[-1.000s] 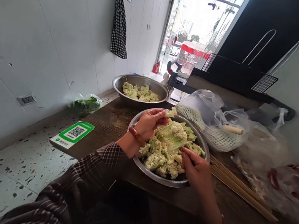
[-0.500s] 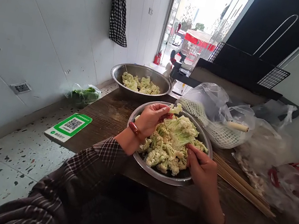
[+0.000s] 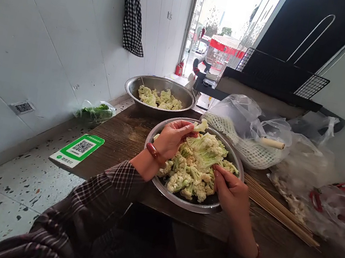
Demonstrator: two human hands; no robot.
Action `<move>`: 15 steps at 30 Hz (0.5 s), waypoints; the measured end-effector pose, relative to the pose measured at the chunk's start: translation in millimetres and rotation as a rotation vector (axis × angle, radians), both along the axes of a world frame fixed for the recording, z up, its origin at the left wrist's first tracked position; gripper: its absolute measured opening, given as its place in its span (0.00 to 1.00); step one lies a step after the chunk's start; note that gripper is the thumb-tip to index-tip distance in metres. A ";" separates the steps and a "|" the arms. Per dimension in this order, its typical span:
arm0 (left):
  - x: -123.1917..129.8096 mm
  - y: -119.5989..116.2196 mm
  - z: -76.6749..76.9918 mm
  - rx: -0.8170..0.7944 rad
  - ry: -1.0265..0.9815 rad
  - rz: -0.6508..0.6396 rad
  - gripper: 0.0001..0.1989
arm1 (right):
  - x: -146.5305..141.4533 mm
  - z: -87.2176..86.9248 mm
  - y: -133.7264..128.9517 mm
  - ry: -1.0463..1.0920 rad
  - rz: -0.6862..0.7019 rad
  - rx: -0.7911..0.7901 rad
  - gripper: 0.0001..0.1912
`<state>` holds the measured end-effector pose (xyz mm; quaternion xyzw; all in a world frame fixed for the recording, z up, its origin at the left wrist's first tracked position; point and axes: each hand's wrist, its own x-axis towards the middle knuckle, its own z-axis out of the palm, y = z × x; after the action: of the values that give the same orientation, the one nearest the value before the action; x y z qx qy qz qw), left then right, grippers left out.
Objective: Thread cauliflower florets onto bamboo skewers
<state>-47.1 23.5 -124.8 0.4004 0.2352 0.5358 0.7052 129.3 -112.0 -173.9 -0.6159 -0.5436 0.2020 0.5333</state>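
My left hand point(image 3: 172, 138) pinches a small pale cauliflower floret point(image 3: 201, 125) above the near metal bowl point(image 3: 176, 198). Over the bowl's right side, my right hand point(image 3: 230, 188) has its fingers closed at the lower right edge of a larger cauliflower piece point(image 3: 209, 149); what exactly they grip is too small to make out. Many cauliflower florets point(image 3: 180, 177) fill the bowl beneath both hands. Behind it stands a second metal bowl point(image 3: 162, 82) holding more cauliflower point(image 3: 164, 99), with a thin stick poking up at its left.
Thin wooden skewers point(image 3: 281, 210) lie on the dark wooden table point(image 3: 125, 132) to the right. Clear plastic bags point(image 3: 245, 110) sit behind them. A green QR code card point(image 3: 78, 150) is at the table's left edge. A wire grill rack point(image 3: 312, 86) stands at the back.
The view has shifted slightly. Both hands keep nearly the same places over the bowl, with the floret still in my left hand.
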 end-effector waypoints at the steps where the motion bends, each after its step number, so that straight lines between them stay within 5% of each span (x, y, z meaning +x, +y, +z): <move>1: -0.2 -0.2 0.0 -0.001 -0.001 -0.003 0.13 | 0.1 0.2 0.1 0.002 0.000 -0.005 0.19; 15: 2.4 -4.2 2.2 0.021 0.061 -0.012 0.11 | -1.9 0.1 0.0 0.072 0.008 0.003 0.19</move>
<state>-44.7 19.3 -122.6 0.4253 0.2486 0.5215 0.6967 127.3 -112.0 -173.8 -0.6052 -0.5271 0.2254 0.5524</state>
